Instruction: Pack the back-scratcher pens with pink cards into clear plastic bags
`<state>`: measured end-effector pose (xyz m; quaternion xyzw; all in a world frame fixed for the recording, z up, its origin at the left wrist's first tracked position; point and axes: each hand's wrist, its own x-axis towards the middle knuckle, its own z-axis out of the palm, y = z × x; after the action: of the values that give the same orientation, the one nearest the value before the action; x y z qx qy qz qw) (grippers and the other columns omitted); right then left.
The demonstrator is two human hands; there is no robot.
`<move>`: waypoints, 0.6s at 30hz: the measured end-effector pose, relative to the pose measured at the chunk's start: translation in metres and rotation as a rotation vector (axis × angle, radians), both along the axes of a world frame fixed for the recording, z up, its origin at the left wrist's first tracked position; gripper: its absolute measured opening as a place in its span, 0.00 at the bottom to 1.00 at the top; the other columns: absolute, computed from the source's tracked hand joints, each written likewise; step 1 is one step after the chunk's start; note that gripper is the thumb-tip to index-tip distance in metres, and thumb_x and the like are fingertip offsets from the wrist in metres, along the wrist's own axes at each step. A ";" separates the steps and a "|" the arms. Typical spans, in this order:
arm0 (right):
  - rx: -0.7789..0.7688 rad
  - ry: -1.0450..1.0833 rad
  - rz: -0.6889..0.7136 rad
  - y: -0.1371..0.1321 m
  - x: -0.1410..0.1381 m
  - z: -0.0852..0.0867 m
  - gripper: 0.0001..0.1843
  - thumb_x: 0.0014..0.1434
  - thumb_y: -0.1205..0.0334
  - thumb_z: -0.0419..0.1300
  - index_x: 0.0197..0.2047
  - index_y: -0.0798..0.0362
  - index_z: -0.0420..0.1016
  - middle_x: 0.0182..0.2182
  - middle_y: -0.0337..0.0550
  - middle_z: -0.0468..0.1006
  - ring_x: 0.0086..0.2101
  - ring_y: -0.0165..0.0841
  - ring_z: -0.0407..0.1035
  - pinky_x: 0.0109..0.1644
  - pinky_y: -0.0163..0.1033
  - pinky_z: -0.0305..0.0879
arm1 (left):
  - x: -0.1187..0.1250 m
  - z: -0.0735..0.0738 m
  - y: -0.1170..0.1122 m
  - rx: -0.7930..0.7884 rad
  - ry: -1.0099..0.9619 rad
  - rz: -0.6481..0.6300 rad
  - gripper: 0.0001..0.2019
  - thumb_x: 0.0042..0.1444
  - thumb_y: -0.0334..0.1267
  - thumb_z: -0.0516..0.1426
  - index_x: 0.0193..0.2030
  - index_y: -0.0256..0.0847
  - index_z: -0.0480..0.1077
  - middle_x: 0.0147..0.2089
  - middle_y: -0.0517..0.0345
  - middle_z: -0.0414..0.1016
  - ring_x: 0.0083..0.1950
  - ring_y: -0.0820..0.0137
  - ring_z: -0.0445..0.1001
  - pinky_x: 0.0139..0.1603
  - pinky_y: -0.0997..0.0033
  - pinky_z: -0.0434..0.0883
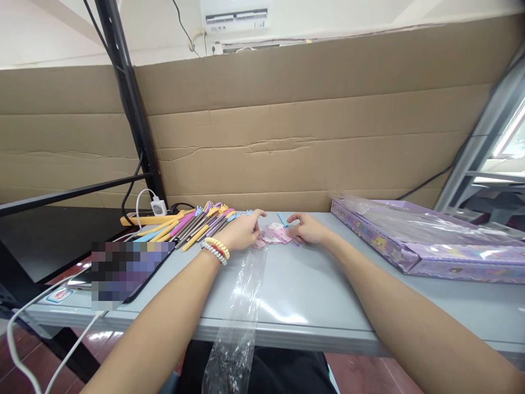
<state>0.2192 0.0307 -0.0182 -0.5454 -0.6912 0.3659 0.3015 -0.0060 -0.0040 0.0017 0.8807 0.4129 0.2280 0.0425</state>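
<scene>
Small pink printed pieces (pixel 278 233), paper or packets, lie in a loose cluster on the grey table. My left hand (pixel 241 231), with beaded bracelets at the wrist, is at their left edge, fingers bent and apart; its lower fingers are partly hidden. From the right, my right hand (pixel 307 228) reaches to the same cluster, thumb and index finger apart, fingertips touching or just over the pieces. A short light-blue stick (pixel 283 220) lies just behind them. A long clear plastic sleeve (pixel 246 295) runs from near my left hand over the table's front edge to my lap.
Left of my hands lies a pile of colourful pens (pixel 197 224) with shaped tops. A dark tablet-like device (pixel 151 268) and white cables sit nearer. At right is a shallow purple box (pixel 410 257) with clear film. A cardboard wall (pixel 287 120) stands behind; a black post (pixel 135 109) rises left.
</scene>
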 end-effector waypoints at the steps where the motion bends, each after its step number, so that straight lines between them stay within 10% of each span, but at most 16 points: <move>1: 0.031 -0.025 -0.031 0.000 0.000 0.000 0.24 0.44 0.64 0.64 0.45 0.56 0.60 0.13 0.31 0.67 0.15 0.26 0.58 0.19 0.31 0.50 | 0.000 0.000 0.000 0.003 0.000 -0.003 0.22 0.53 0.30 0.50 0.56 0.39 0.56 0.31 0.60 0.75 0.34 0.70 0.72 0.34 0.73 0.65; 10: 0.229 0.077 0.115 -0.008 -0.007 0.005 0.22 0.49 0.42 0.58 0.30 0.56 0.69 0.15 0.35 0.65 0.15 0.23 0.54 0.18 0.32 0.47 | 0.001 -0.001 -0.001 -0.007 -0.072 -0.030 0.21 0.53 0.30 0.51 0.55 0.39 0.57 0.30 0.61 0.74 0.32 0.71 0.72 0.33 0.73 0.65; 18: 0.122 0.174 0.383 -0.016 -0.015 0.007 0.19 0.48 0.47 0.61 0.26 0.57 0.69 0.17 0.36 0.66 0.17 0.22 0.54 0.17 0.31 0.44 | 0.005 0.001 -0.002 -0.104 -0.298 -0.077 0.18 0.53 0.30 0.52 0.52 0.40 0.57 0.29 0.63 0.72 0.28 0.74 0.71 0.30 0.75 0.67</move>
<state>0.2043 0.0146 -0.0116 -0.3513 -0.7745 0.4197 0.3172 -0.0008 -0.0058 0.0030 0.8490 0.3792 0.3326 0.1575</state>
